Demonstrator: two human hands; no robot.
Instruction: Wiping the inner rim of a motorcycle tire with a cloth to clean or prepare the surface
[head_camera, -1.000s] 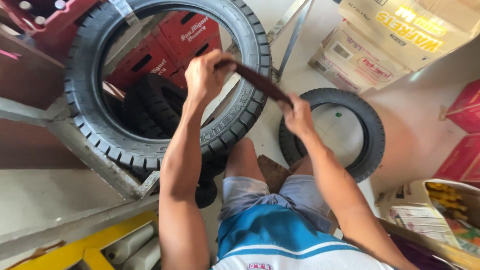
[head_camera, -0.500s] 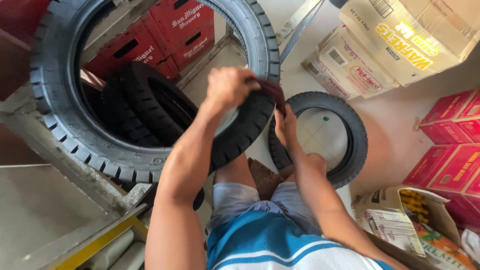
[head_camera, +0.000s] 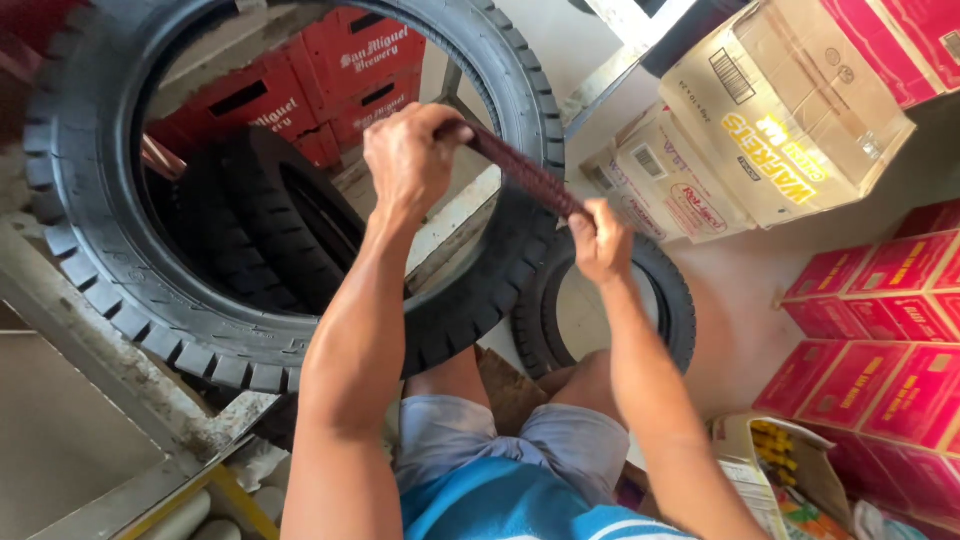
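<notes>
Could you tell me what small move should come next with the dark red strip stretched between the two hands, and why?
Probably lower the dark red strip onto the inner rim of the large tyre and press it in. The left hand and right hand each pinch one end, pulling it taut just in front of the tyre's right side, so it seems lined up but not yet seated.

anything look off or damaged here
Nothing looks damaged. The big tyre stands upright on a metal frame, and the left hand and right hand stretch a dark red strip in front of it. One carton lies tilted on its side, and a smaller tyre lies flat on the floor.
</notes>
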